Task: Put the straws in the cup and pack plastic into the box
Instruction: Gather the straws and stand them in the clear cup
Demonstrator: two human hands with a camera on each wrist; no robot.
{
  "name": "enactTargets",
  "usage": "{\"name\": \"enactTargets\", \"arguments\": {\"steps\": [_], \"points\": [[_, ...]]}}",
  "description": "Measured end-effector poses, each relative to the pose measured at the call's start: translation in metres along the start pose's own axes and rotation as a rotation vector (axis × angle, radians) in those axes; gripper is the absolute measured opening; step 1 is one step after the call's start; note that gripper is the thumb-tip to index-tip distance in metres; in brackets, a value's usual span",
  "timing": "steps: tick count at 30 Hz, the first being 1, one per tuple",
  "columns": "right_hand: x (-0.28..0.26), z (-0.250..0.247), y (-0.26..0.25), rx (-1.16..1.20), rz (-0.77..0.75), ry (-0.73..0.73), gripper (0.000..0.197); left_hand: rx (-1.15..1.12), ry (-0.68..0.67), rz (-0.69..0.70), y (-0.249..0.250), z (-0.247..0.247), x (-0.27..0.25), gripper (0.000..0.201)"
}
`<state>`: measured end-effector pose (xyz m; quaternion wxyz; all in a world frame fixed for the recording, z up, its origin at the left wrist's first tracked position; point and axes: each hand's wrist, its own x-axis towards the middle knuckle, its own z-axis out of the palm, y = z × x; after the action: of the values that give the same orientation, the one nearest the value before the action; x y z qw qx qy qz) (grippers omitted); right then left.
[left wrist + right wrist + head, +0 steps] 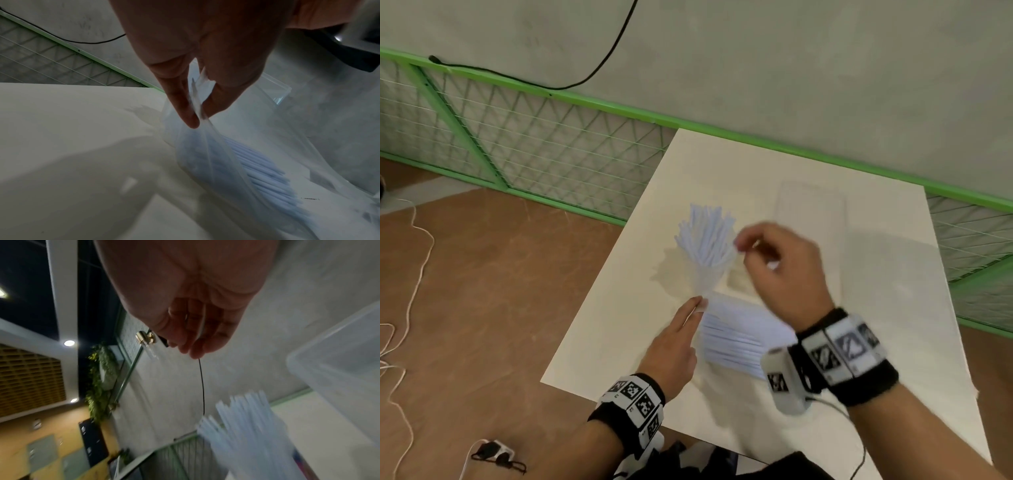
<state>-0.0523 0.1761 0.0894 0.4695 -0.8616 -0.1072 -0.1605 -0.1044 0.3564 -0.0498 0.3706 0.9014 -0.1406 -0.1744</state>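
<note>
A clear cup [707, 279] stands on the white table [619, 325], with a fan of pale blue straws [707, 236] sticking out of it. My right hand [743, 248] hovers just right of those straws, blurred, fingers loosely curled; the right wrist view shows the right hand [191, 352] with nothing in it, above the straws [246, 426]. A clear plastic bag [736, 339] with more straws [267, 175] lies in front of the cup. My left hand [700, 303] pinches the bag's edge [198, 104] between thumb and finger.
A clear plastic box [811, 209] sits at the back of the table, right of the cup; the box [339, 369] also shows in the right wrist view. A green mesh fence [534, 144] runs behind. Cables and a power strip [496, 455] lie on the brown floor at left.
</note>
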Motion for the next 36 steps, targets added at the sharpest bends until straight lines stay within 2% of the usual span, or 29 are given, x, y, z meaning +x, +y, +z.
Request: {"name": "enactTargets", "arguments": {"steps": [3, 6, 8, 13, 21, 26, 30, 34, 36], "points": [[-0.057, 0.019, 0.014, -0.124, 0.046, -0.264, 0.021, -0.017, 0.015, 0.018, 0.000, 0.002, -0.001, 0.087], [-0.106, 0.042, 0.048, -0.396, 0.170, -0.595, 0.030, -0.039, -0.003, 0.027, -0.002, 0.007, 0.000, 0.096], [-0.132, 0.056, 0.072, -0.532, 0.238, -0.679, 0.041, -0.027, -0.019, 0.039, -0.002, 0.009, 0.000, 0.101], [-0.160, 0.075, 0.100, -0.781, 0.243, -0.608, 0.060, 0.010, -0.030, 0.060, -0.005, 0.010, -0.003, 0.107], [-0.167, 0.083, 0.105, -0.883, 0.248, -0.595, 0.046, 0.010, -0.028, 0.080, -0.006, 0.010, -0.008, 0.106], [-0.166, 0.087, 0.108, -0.926, 0.265, -0.601, 0.048, 0.011, -0.014, 0.085, -0.006, 0.010, -0.010, 0.102], [-0.165, 0.089, 0.111, -0.965, 0.253, -0.632, 0.042, 0.003, -0.010, 0.093, -0.009, 0.011, -0.011, 0.101], [-0.159, 0.091, 0.110, -0.994, 0.304, -0.623, 0.038, 0.001, -0.009, 0.088, -0.011, 0.012, -0.011, 0.102], [-0.156, 0.091, 0.108, -0.974, 0.322, -0.679, 0.031, -0.001, -0.006, 0.086, -0.010, 0.012, -0.011, 0.102]]}}
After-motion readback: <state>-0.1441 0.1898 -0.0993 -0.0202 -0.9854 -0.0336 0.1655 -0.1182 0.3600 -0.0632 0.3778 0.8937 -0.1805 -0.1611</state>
